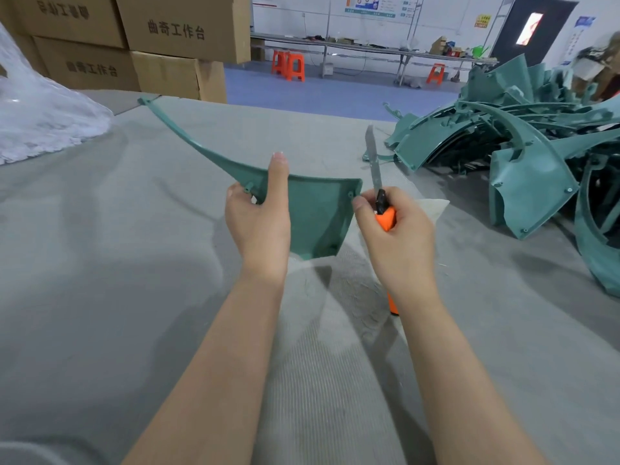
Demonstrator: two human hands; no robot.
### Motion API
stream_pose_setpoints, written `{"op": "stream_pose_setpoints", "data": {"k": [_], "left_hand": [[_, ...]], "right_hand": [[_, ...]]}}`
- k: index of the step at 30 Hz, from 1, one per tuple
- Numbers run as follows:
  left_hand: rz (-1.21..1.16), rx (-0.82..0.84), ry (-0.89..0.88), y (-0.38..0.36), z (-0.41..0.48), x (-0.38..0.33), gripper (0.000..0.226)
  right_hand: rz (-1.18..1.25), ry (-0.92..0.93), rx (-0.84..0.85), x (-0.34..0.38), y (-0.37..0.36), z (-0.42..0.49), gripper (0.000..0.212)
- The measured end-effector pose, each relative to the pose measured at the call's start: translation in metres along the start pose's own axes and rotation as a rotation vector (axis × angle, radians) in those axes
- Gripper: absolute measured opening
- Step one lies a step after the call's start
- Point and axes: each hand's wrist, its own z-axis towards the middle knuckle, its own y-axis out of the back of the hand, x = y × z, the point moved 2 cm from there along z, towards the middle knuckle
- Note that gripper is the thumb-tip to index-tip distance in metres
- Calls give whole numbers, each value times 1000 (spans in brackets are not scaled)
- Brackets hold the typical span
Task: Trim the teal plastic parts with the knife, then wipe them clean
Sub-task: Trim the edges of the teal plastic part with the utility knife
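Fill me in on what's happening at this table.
A person is working on a teal part, holding it up over the grey table with the left hand, thumb across its front. The right hand grips an orange-handled knife, blade pointing up right beside the part's right corner. Whether the blade touches the plastic cannot be told. A white cloth lies just behind the right hand, and a pile of more teal parts sits on the table's right side.
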Motion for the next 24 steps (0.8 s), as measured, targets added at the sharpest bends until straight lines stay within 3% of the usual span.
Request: {"op": "stream_pose_setpoints", "data": {"k": [5, 9, 17, 24], "left_hand": [[-6, -45, 33, 1, 0, 2, 37], [31, -32, 32, -2, -2, 5, 40], [43, -50, 27, -5, -6, 4, 47], [151, -116, -183, -1, -7, -3, 21]], "right_hand": [[-140, 2, -45, -3, 3, -1, 46], [-162, 8, 63, 1, -8, -7, 54], [-262, 78, 173, 5, -17, -12, 48], [-277, 14, 141, 1, -14, -10, 52]]}}
